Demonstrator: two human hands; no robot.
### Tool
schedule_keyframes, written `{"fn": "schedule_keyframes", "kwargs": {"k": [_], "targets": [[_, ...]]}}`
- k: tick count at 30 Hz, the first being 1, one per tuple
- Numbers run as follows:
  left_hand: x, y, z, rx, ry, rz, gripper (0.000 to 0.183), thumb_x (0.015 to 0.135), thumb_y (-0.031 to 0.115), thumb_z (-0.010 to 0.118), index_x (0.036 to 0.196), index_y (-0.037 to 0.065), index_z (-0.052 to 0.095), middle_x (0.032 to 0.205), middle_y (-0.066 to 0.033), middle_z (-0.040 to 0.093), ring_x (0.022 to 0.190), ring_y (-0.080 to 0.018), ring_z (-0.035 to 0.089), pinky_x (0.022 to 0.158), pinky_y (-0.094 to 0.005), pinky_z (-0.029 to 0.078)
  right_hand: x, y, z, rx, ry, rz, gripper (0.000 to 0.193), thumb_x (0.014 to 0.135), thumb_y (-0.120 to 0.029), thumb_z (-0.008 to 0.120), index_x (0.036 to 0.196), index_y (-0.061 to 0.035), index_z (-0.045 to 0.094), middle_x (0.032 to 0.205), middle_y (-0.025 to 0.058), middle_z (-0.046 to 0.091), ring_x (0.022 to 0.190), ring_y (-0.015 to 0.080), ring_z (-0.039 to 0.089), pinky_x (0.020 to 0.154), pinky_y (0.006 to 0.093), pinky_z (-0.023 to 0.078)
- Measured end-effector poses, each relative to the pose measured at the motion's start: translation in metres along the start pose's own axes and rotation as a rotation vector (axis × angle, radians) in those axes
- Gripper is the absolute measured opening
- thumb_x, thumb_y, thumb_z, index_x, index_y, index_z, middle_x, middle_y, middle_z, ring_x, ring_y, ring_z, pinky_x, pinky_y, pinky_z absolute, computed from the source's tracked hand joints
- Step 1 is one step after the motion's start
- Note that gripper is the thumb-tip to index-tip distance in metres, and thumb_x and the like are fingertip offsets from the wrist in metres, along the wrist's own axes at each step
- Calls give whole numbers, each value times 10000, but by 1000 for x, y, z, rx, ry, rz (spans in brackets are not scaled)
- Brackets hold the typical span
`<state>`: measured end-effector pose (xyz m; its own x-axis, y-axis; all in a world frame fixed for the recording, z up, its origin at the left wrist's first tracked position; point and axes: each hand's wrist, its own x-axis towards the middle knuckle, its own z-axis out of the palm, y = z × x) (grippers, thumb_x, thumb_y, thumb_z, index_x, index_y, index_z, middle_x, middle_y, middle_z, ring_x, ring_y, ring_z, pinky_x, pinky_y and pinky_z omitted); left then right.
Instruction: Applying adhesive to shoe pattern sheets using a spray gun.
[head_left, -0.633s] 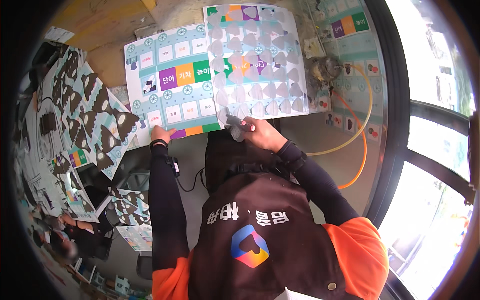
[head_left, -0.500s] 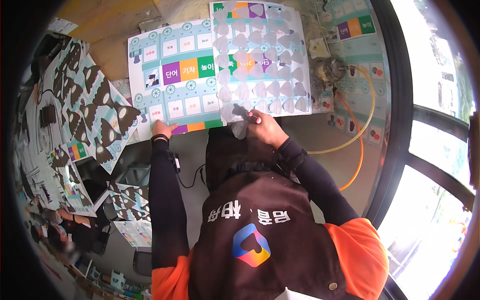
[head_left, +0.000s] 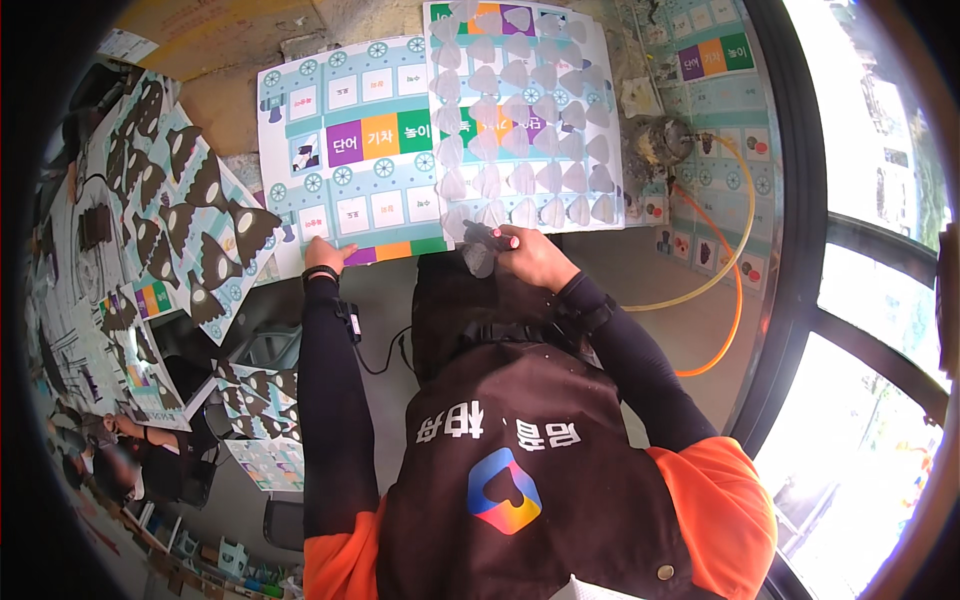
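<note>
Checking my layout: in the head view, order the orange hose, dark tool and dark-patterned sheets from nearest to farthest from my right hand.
1. Dark tool, in your right hand.
2. Orange hose, to its right.
3. Dark-patterned sheets, far left.

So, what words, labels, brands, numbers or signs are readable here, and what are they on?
I won't copy out wording, but lettering shows here:
Left sheet: large, clear, white on coloured blocks; small print in white squares, partly blurred.
Middle sheet: partly covered by grey pieces.
Right sheet: white on coloured blocks.
Apron: white characters, upside down, above a logo.
Far-left sheet: too small to read.
</note>
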<state>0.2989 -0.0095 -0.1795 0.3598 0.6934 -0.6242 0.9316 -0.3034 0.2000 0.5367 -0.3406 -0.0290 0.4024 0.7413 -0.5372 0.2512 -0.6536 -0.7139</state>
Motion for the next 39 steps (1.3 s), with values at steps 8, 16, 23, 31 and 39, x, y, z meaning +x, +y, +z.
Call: {"fn": "schedule_keyframes", "kwargs": {"k": [8,16,23,31,39], "targets": [[-5,4,-4,-8,23,4,753,676,389,912,1117,-129,590,1100,-309,672,1063,-409,663,923,-450,533,-1,-11,-6,88,143,35,313,846,-209,597,1062,18,612,919,305,655,924,489,615,813,502,486],[-8,5,-6,3,27,21,738,679,390,910,1098,-126,591,1083,-305,676,1052,-414,664,914,-456,533,-2,-5,-2,96,54,11,315,848,-215,594,1065,13,619,913,291,663,910,487,618,807,490,495],[-4,1,-3,-5,7,16,752,679,395,909,1110,-129,586,1088,-305,674,1058,-415,660,913,-453,534,-6,-2,-10,64,76,52,326,837,-214,591,1072,11,622,921,294,661,922,479,623,817,485,493],[-5,0,-3,16,13,26,767,674,428,904,1095,-131,590,1067,-310,679,1036,-421,666,901,-455,538,-12,-4,-9,172,-4,41,348,846,-208,644,1118,5,612,867,257,665,861,425,643,783,456,496],[22,107,-48,-191,386,414,427,780,386,809,947,25,652,907,-157,718,906,-374,683,787,-450,534,-60,-22,-44,321,68,172,259,863,-153,680,1082,-27,623,877,136,692,805,228,657,768,362,505]]}}
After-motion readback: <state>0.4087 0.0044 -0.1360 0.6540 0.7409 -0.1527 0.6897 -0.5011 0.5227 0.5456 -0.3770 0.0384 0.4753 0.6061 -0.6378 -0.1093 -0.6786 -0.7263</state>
